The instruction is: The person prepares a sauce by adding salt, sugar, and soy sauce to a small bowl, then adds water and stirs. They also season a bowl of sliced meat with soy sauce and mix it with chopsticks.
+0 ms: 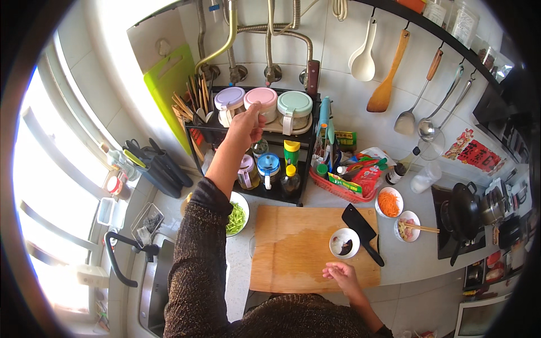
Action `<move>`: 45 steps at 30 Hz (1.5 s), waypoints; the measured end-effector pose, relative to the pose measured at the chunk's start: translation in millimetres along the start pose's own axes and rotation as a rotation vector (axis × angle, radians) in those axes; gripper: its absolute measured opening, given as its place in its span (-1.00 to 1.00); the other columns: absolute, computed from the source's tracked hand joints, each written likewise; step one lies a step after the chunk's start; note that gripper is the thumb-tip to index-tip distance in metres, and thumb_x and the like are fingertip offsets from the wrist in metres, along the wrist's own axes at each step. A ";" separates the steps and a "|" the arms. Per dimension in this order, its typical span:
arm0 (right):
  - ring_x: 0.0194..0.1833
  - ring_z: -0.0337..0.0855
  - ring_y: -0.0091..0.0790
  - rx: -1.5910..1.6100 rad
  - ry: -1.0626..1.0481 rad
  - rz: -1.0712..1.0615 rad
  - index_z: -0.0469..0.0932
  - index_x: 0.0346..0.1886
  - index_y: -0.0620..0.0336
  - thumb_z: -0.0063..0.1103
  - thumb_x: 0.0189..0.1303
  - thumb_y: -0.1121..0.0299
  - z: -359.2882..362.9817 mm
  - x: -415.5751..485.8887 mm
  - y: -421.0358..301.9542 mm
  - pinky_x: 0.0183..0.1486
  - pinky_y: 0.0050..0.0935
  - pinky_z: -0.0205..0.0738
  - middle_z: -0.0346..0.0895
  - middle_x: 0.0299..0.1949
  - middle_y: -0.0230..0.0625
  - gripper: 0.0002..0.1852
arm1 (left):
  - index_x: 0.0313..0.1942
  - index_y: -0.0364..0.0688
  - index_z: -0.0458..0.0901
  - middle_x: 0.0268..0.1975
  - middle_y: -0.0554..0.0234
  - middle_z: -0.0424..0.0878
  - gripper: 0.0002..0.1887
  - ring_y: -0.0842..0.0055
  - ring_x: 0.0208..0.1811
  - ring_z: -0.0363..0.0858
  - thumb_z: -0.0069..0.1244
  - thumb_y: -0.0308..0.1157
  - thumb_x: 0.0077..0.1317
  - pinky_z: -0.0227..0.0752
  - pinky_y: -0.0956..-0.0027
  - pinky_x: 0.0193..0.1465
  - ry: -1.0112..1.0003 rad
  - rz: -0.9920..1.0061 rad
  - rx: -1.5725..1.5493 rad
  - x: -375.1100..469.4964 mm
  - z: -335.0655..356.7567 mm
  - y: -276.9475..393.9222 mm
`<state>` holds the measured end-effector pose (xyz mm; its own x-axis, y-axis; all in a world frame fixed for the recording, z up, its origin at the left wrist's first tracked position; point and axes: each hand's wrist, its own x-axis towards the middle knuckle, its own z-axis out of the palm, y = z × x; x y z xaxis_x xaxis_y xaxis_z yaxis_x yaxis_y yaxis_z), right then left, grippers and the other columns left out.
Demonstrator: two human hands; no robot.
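My left hand (247, 126) reaches up to the rack, its fingers curled at the front of a pink-lidded seasoning jar (265, 106). The hand hides the place where the jar's handle would be. A purple-lidded jar (229, 99) and a green-lidded jar (295, 110) stand on either side. My right hand (341, 276) hovers over the front edge of a wooden cutting board (291, 245), fingers loosely bent, nothing visible in them. Just beyond it, a small white bowl (344, 243) holds white and dark seasonings. Beside that bowl lies a black cleaver (361, 228).
A bowl of green strips (237, 214) sits left of the board. To the right are shredded carrot (389, 203) and a bowl with chopsticks (408, 227). A red basket (367, 197) holds packets. A black wok (463, 211) rests on the stove; the sink (158, 283) is left.
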<state>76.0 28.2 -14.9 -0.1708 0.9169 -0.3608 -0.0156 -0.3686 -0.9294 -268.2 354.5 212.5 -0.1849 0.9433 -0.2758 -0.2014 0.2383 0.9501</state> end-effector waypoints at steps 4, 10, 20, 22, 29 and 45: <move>-0.16 0.69 -0.38 0.047 -0.058 -0.006 0.50 0.08 0.47 0.10 0.40 0.41 16.5 4.6 -13.2 -0.05 -0.46 0.61 0.65 -0.13 -0.06 -0.69 | -0.36 -0.22 0.55 -0.48 0.35 0.47 -0.50 0.57 -0.58 0.39 0.03 0.12 0.33 0.33 0.45 -0.56 -0.013 0.061 -0.097 -8.7 -1.5 -8.9; -0.13 0.67 -0.45 0.018 -0.218 -0.120 0.49 0.10 0.45 0.11 0.41 0.35 24.1 26.1 -32.6 0.00 -0.48 0.56 0.65 -0.12 -0.16 -0.66 | -0.29 -0.15 0.55 -0.44 0.43 0.46 -0.56 0.65 -0.50 0.37 -0.08 0.08 0.44 0.28 0.53 -0.42 -0.148 0.278 -0.080 -76.8 -18.9 -43.9; -0.28 0.62 -0.61 -0.241 -0.167 -0.598 0.44 0.16 0.38 0.19 0.36 0.37 75.1 60.3 -196.4 -0.24 -0.59 0.52 0.64 -0.28 -0.33 -0.61 | -0.02 -0.27 0.58 -0.08 0.29 0.64 -0.67 0.56 -0.07 0.53 -0.05 -0.17 0.48 0.37 0.44 0.04 -0.192 0.327 -0.143 -227.9 -41.8 -191.3; -0.30 0.62 -0.63 -0.254 -0.205 -0.573 0.45 0.10 0.39 0.23 0.34 0.35 91.1 58.4 -200.2 -0.27 -0.62 0.51 0.64 -0.31 -0.33 -0.63 | 0.05 -0.34 0.56 -0.01 0.27 0.63 -0.69 0.56 0.04 0.55 -0.09 -0.28 0.51 0.38 0.44 0.14 -0.131 0.327 -0.033 -242.7 -35.0 -200.9; -0.38 0.62 -0.64 -0.114 -0.264 -0.357 0.54 -0.16 0.34 0.29 0.29 0.34 107.5 51.0 -169.6 -0.30 -0.67 0.49 0.67 -0.40 -0.32 -0.76 | -0.07 -0.37 0.59 -0.01 0.11 0.62 -0.78 0.38 0.02 0.58 -0.08 -0.40 0.42 0.40 0.39 0.10 -0.023 0.412 0.167 -265.8 -25.2 -215.9; -0.48 0.54 -0.72 -0.308 -0.144 -0.632 0.60 -0.19 0.36 0.22 0.21 0.58 82.3 45.3 -163.4 -0.42 -0.68 0.44 0.62 -0.44 -0.42 -0.88 | -0.22 -0.35 0.55 -0.27 0.18 0.54 -0.81 0.41 -0.22 0.56 -0.13 -0.40 0.47 0.42 0.39 -0.14 -0.099 0.516 0.302 -281.1 1.6 -234.5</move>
<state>-10.3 117.4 127.0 -0.3492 0.9037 0.2478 0.1208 0.3057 -0.9444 -167.5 33.9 67.4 -0.0929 0.9680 0.2331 0.1747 -0.2147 0.9609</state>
